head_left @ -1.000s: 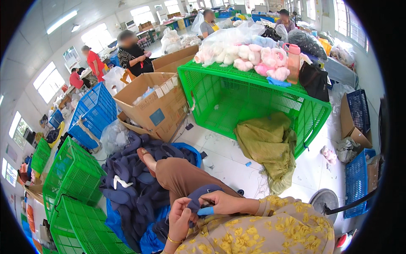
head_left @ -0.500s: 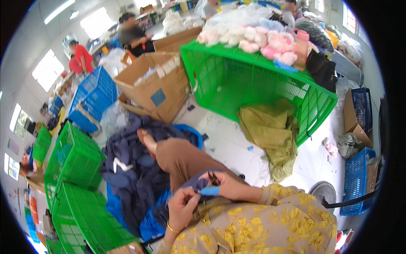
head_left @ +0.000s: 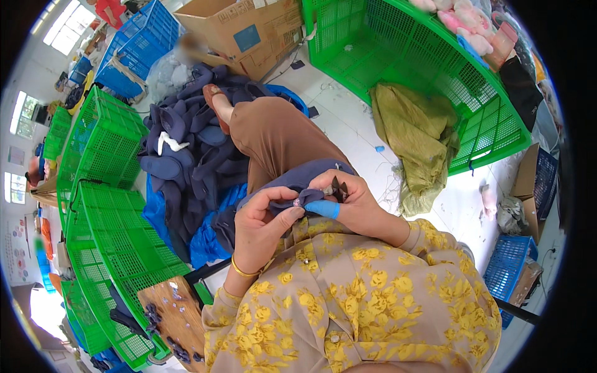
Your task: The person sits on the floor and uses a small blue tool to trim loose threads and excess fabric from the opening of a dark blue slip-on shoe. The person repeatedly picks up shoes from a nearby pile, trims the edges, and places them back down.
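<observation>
Both hands meet over my lap at a navy cloth piece (head_left: 310, 197). My left hand (head_left: 261, 224) pinches its edge between thumb and fingertips; a gold bangle circles that wrist. My right hand (head_left: 357, 208) is closed on the same cloth, with a blue cover (head_left: 323, 208) on its thumb. Dark-bladed thread snips (head_left: 338, 188) stick out of the right hand, their handles mostly hidden. More navy cloth lies across my brown-trousered thigh. Left of my leg is a heap of padded navy pieces (head_left: 180, 146), with a white strip (head_left: 170, 143) on top.
Blue sheeting (head_left: 202, 244) lies under the heap. Green crates (head_left: 121, 233) line the left, near a wooden board (head_left: 171, 314) with dark scraps. Ahead are a cardboard box (head_left: 242, 37) and a large green crate (head_left: 398, 53) with an olive sack (head_left: 413, 137) at its opening.
The view has tilted down, so hands and lap sit higher in the picture and the wooden board shows. Both hands still pinch the navy cloth, with the snips in the right.
</observation>
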Demonstrator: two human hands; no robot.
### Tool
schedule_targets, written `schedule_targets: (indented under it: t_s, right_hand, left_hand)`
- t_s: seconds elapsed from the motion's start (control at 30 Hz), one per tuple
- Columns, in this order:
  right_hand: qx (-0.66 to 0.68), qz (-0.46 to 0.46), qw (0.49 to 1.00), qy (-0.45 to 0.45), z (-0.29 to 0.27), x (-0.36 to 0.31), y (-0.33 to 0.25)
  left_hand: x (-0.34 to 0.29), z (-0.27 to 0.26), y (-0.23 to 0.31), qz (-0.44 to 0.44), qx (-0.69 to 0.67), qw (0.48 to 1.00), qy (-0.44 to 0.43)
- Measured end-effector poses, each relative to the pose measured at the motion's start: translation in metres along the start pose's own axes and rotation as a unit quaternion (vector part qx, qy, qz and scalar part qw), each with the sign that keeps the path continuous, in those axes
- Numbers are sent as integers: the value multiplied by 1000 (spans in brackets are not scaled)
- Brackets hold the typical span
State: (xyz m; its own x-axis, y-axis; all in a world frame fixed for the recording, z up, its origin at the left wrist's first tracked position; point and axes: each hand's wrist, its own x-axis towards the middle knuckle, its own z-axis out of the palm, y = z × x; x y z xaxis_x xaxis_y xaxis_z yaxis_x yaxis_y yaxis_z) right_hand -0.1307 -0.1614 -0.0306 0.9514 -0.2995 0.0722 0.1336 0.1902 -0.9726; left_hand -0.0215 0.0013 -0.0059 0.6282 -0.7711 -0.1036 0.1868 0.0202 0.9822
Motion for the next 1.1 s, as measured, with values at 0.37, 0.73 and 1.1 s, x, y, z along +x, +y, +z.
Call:
schedule_targets:
  t_s: [0.37, 0.73, 1.1]
  right_hand:
    - [-215, -52, 971, -92, -21, -1, -27]
    - [-366, -134, 909, -149, -25, -5, -46]
    - [-397, -131, 883, -211, -25, -3, -61]
  left_hand:
    - [0, -13, 2, 81, 45, 994, -58]
    - [1, -20, 1, 198, 201, 954, -100]
    - [3, -20, -3, 156, 125, 973, -112]
